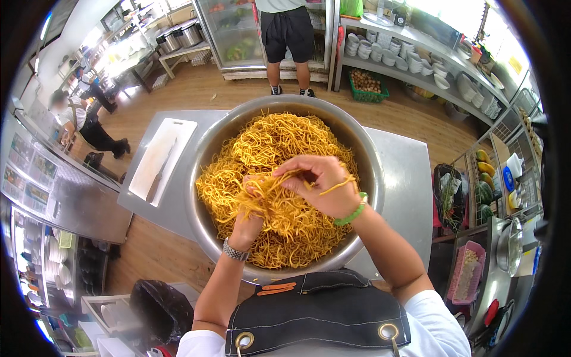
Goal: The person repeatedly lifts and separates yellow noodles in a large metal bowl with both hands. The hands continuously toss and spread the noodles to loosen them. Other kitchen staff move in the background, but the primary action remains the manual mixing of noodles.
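Observation:
A wide stainless steel basin (374, 178) stands in front of me, heaped with yellow noodles (285, 138). Over the middle of the heap, my left hand (250, 223) grips a clump of noodles; strands cover most of its fingers. A watch with a metal band circles that wrist. My right hand (323, 183) is just to the right and slightly higher, pinching strands from the same clump between thumb and fingers. One loose strand lies across its back. A green beaded bracelet (352, 214) is on the right wrist.
The basin rests on a metal table (401, 178). Left of it, a knife (160, 174) lies on a white cutting board (149, 147). Beyond the table, a person (287, 35) stands at a glass-door refrigerator (236, 49). Bowls (388, 56) fill the shelf at back right. Another person (84, 118) is at left.

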The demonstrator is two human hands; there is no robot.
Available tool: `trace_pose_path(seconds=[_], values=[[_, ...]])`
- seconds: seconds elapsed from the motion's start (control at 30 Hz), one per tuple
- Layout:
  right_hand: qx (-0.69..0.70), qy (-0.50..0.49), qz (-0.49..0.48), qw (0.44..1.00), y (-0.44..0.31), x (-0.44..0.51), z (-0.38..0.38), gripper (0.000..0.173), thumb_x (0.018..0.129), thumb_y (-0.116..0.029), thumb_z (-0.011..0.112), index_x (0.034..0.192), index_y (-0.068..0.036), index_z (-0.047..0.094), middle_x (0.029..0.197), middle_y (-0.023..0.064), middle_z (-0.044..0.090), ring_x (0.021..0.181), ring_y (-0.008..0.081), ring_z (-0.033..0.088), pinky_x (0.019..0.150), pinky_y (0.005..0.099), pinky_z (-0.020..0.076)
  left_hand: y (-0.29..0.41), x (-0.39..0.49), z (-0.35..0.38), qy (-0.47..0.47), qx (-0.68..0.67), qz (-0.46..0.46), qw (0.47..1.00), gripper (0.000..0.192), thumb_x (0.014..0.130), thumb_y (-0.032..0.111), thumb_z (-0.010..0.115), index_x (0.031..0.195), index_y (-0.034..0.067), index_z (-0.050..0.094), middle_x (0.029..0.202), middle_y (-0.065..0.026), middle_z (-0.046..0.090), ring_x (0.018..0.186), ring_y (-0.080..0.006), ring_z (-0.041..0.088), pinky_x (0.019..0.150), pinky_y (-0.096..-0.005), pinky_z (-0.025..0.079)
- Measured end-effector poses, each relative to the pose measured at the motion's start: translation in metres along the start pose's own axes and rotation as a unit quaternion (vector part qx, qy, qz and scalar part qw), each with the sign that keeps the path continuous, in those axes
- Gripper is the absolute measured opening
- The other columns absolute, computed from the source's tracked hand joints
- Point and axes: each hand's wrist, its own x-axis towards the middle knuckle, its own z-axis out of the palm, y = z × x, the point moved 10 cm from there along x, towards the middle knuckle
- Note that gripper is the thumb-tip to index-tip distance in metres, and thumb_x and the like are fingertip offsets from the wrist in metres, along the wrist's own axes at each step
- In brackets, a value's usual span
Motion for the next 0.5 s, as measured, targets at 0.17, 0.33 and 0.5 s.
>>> trace_pose_path(seconds=[0.17, 0.33, 0.5], values=[[-0.046, 0.015, -0.116, 0.992, -0.027, 0.002, -0.001, 0.030, 0.080, -0.005, 0.078, 0.109, -0.008, 0.070, 0.107, 0.0077, 0.071, 0.100, 0.0191, 0.069, 0.082, 0.0296, 0.0560, -0.058, -0.024, 0.034, -0.129, -0.437, -0.275, 0.847, 0.031, 0.105, 0.021, 0.049, 0.130, 0.002, 0.049, 0.106, -0.0075, 0.066, 0.083, -0.0169, 0.068, 0.073, -0.0286, 0.057], [-0.153, -0.021, -0.054, 0.986, -0.017, 0.000, 0.008, 0.024, 0.076, -0.002, 0.078, 0.099, -0.005, 0.070, 0.099, 0.0061, 0.070, 0.088, 0.0216, 0.068, 0.072, 0.0302, 0.0547, -0.072, -0.021, 0.030, -0.145, -0.424, -0.261, 0.855, 0.030, 0.097, 0.006, 0.058, 0.126, 0.002, 0.052, 0.111, -0.0079, 0.065, 0.091, -0.0184, 0.069, 0.079, -0.0329, 0.060], [-0.099, 0.034, -0.111, 0.988, -0.027, -0.004, -0.007, 0.024, 0.073, 0.001, 0.080, 0.095, -0.003, 0.069, 0.095, 0.0063, 0.070, 0.087, 0.0208, 0.069, 0.070, 0.0320, 0.0552, -0.074, -0.021, 0.036, -0.161, -0.446, -0.252, 0.844, 0.040, 0.095, 0.004, 0.061, 0.132, 0.003, 0.047, 0.121, -0.0066, 0.061, 0.102, -0.0155, 0.065, 0.082, -0.0301, 0.058]])
